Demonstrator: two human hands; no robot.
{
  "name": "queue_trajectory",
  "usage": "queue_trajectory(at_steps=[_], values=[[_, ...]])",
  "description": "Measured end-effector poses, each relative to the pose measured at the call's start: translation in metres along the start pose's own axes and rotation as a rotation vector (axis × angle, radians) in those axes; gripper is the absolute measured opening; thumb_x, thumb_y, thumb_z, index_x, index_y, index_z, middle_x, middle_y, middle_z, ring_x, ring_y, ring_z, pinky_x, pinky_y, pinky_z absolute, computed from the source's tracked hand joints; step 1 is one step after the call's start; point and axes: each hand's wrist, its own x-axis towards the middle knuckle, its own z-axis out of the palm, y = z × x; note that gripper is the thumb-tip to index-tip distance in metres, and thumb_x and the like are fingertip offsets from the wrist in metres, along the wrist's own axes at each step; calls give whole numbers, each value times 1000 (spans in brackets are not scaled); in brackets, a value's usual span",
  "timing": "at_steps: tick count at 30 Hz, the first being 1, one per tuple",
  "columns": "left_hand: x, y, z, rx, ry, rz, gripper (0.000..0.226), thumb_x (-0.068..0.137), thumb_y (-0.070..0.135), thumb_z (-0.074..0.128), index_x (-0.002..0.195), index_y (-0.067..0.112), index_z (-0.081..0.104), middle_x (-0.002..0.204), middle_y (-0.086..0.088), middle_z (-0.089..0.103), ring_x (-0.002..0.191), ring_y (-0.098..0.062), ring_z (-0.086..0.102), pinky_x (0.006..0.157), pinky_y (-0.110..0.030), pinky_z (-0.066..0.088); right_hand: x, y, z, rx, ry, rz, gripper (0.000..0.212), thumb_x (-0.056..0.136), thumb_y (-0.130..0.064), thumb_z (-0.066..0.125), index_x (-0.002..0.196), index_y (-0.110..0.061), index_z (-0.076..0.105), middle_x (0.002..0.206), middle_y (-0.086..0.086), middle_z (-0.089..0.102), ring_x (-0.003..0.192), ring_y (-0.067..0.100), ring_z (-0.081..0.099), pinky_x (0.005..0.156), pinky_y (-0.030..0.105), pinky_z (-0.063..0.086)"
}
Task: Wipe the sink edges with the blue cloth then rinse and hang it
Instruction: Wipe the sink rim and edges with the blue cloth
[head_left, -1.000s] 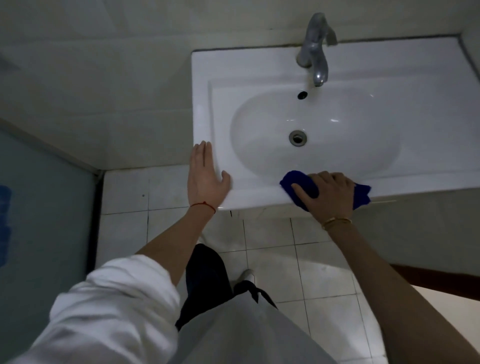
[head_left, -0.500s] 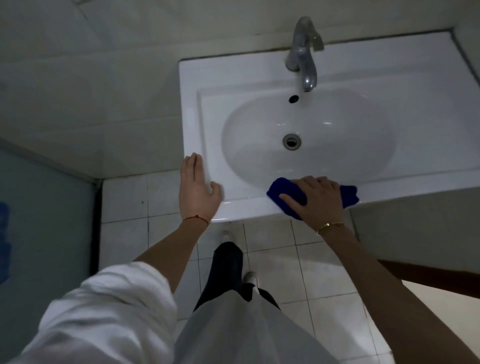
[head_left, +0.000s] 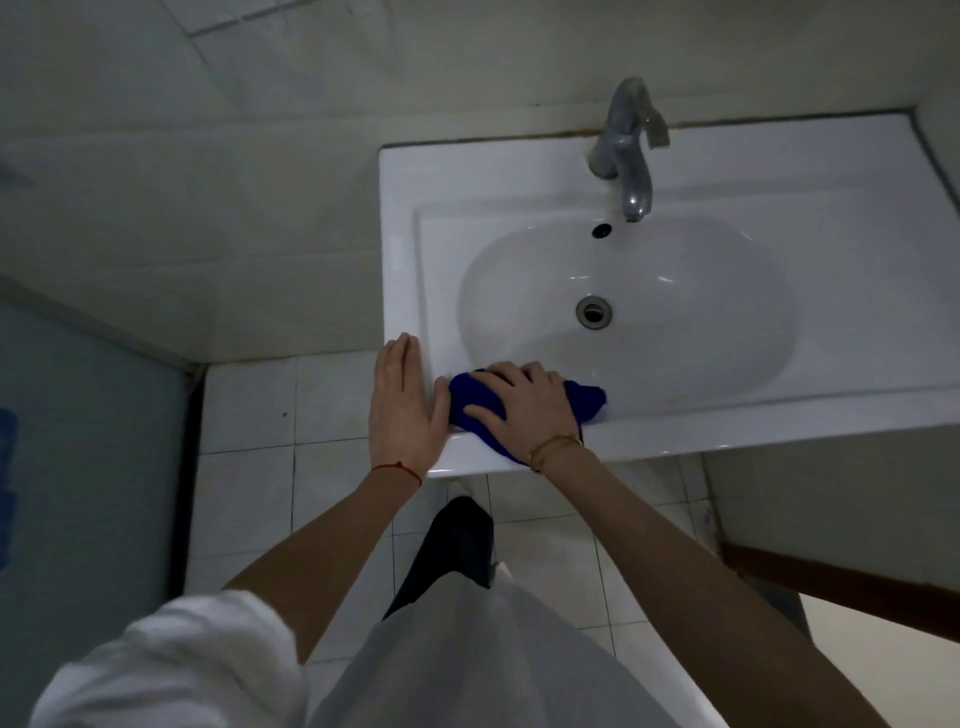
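Two hands rest on the near left corner of the white sink (head_left: 727, 171). Left hand (head_left: 408, 410) lies flat on the corner rim, fingers straight and together, pointing to the far side, thumb spread toward the right; its grip is open and holds nothing. A red string circles that wrist. Right hand (head_left: 522, 408) presses down on the blue cloth (head_left: 470, 408), fingers slightly bent and spread over the top of it; whether the fingers curl round the fabric cannot be told. A gold bangle sits at that wrist. Blue cloth is bunched on the near rim of the sink, just beside the left thumb, with folds showing left and right of the right hand and one fold hanging over the near edge. Metal faucet (head_left: 626, 156) stands at the far rim, spout over the basin. Drain (head_left: 593, 310) sits at the basin centre. White floor tiles (head_left: 249, 405) lie below the sink.
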Motion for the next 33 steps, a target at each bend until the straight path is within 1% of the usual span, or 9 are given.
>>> queue_trajectory(at_steps=[4, 6, 9, 13, 17, 22, 25, 29, 33], values=[[18, -12, -5, 131, -32, 88, 65, 102, 37, 41, 154, 2, 24, 160, -14, 27, 148, -29, 22, 123, -38, 19, 21, 2, 2, 45, -159, -57, 60, 93, -60, 39, 147, -34, 31, 149, -7, 33, 116, 28, 41, 96, 42, 34], [31, -15, -4, 157, -39, 114, 65, 102, 34, 44, 154, 1, 24, 161, -15, 25, 149, -28, 20, 124, -35, 15, 16, 10, 2, 73, -157, -77, 62, 92, -64, 35, 147, -37, 29, 149, -7, 34, 112, 27, 43, 94, 41, 36], [44, -12, -2, 173, -41, 125, 65, 100, 34, 39, 153, -1, 26, 160, -16, 26, 150, -28, 18, 124, -33, 12, 0, 30, 0, 93, -127, -31, 70, 85, -71, 22, 141, -35, 42, 132, -4, 55, 101, 26, 51, 86, 36, 41], [48, -5, 3, 183, -70, 198, 61, 99, 27, 45, 150, -3, 31, 156, -18, 33, 149, -31, 22, 123, -44, 23, -21, 67, -10, 18, -26, 56, 65, 86, -70, 28, 108, -26, 68, 102, -3, 68, 85, 23, 57, 75, 36, 47], [49, -2, 4, 178, -62, 227, 58, 95, 17, 53, 146, -6, 38, 152, -20, 40, 147, -35, 25, 122, -45, 25, -47, 103, -21, -92, 85, 53, 57, 89, -64, 34, 89, -20, 71, 88, -2, 69, 75, 23, 58, 66, 34, 46], [49, -1, 5, 197, -78, 224, 60, 93, 13, 56, 147, -5, 37, 153, -20, 38, 148, -35, 23, 123, -42, 22, -77, 158, -30, -125, 158, 148, 60, 88, -65, 35, 90, -16, 71, 90, 2, 70, 77, 28, 58, 67, 36, 45], [49, 0, 6, 218, -86, 212, 61, 92, 14, 55, 148, -4, 36, 154, -19, 37, 149, -35, 22, 124, -42, 21, -74, 154, -27, -119, 157, 172, 59, 86, -67, 38, 86, -19, 72, 86, 0, 70, 76, 27, 59, 66, 35, 45], [47, 17, 11, 201, -66, 125, 61, 92, 15, 58, 148, -1, 38, 155, -16, 37, 150, -31, 20, 123, -36, 19, -49, 120, -20, 22, 57, 16, 59, 85, -75, 35, 93, -28, 71, 86, -7, 67, 76, 18, 58, 66, 32, 45], [37, 54, 31, 176, -96, 55, 59, 94, 16, 53, 149, 0, 37, 155, -15, 38, 148, -27, 25, 122, -36, 22, -55, 145, -24, 125, 24, -152, 66, 82, -79, 36, 105, -27, 68, 95, -10, 66, 80, 13, 57, 70, 31, 48]])
